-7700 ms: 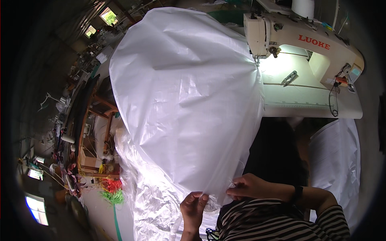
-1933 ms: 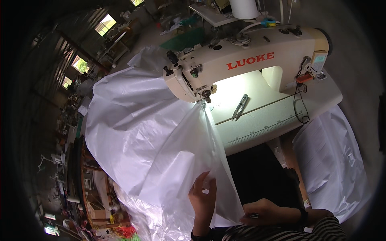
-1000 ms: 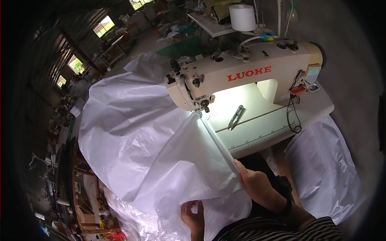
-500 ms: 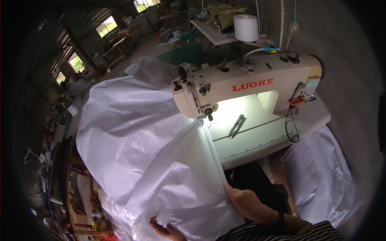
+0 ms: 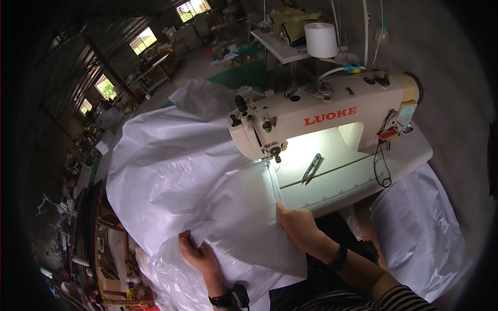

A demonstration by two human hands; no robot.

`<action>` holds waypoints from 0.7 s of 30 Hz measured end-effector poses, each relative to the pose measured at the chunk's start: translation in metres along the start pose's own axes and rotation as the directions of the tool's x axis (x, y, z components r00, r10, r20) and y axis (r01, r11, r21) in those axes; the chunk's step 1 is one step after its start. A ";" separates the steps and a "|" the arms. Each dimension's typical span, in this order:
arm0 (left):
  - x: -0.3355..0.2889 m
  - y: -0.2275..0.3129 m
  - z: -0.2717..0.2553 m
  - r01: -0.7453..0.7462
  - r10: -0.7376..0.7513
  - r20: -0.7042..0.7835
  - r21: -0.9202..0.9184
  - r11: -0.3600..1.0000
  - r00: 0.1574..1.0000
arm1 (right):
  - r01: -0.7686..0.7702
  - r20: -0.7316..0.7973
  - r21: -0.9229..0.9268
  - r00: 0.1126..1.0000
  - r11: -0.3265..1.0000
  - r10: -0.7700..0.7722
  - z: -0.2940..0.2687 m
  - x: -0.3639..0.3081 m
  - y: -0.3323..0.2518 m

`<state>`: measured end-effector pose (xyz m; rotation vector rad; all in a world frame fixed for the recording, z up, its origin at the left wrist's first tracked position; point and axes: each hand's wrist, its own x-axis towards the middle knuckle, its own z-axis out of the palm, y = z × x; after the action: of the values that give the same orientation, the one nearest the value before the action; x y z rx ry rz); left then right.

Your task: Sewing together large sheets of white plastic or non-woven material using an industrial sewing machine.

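A large white plastic-like sheet (image 5: 171, 171) spreads in wrinkles left of the sewing machine (image 5: 332, 111) and over its near side. Its folded edge runs up under the presser foot (image 5: 268, 158) at the lit needle end. My right hand (image 5: 301, 228) grips that folded edge just in front of the machine bed, fingers closed around it. Further left and nearer, my left hand (image 5: 199, 256) has its fingers curled on the sheet, with a fold pinched in them. On the bed, right of the needle, lie thread snips (image 5: 312, 168).
A white thread cone (image 5: 320, 40) stands behind the machine, near a side table (image 5: 280, 45) with cloth on it. More white sheeting (image 5: 420, 228) hangs at the right below the bed. Crumpled clear plastic and a wooden frame (image 5: 111, 249) sit at the lower left.
My right hand has moved up along the folded edge toward the needle. My left hand has risen and come further over the sheet. The view has shifted slightly.
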<state>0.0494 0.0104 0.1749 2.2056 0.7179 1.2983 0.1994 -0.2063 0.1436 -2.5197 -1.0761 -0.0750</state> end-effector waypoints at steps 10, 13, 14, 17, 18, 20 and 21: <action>0.043 -0.001 0.045 -0.087 0.074 0.083 0.166 0.982 0.994 | -0.047 -0.069 -0.230 0.997 0.972 0.031 0.020 0.064 0.011; 0.048 -0.003 0.047 -0.085 0.073 0.077 0.164 0.983 0.994 | -0.058 0.064 -0.331 0.995 0.942 0.083 0.021 0.053 0.008; 0.049 -0.003 0.046 -0.103 0.090 0.082 0.175 0.979 0.993 | -0.068 0.036 -0.335 0.996 0.940 0.085 0.022 0.050 0.008; 0.050 -0.005 0.049 -0.115 0.098 0.094 0.197 0.974 0.991 | -0.060 -0.002 -0.344 0.998 0.937 0.063 0.025 0.048 0.010; 0.051 -0.006 0.051 -0.146 0.129 0.094 0.197 0.969 0.987 | -0.054 -0.021 -0.344 0.999 0.937 0.050 0.026 0.051 0.012; 0.055 -0.008 0.057 -0.146 0.121 0.121 0.217 0.965 0.985 | -0.050 -0.050 -0.345 0.998 0.937 0.035 0.028 0.062 0.014; 0.058 -0.009 0.061 -0.200 0.179 0.110 0.220 0.955 0.978 | -0.063 -0.025 -0.345 0.998 0.936 0.057 0.029 0.067 0.016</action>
<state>0.1257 0.0469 0.1798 2.5564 0.6641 1.2500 0.2541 -0.1594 0.1250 -2.8565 -1.0561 -0.2897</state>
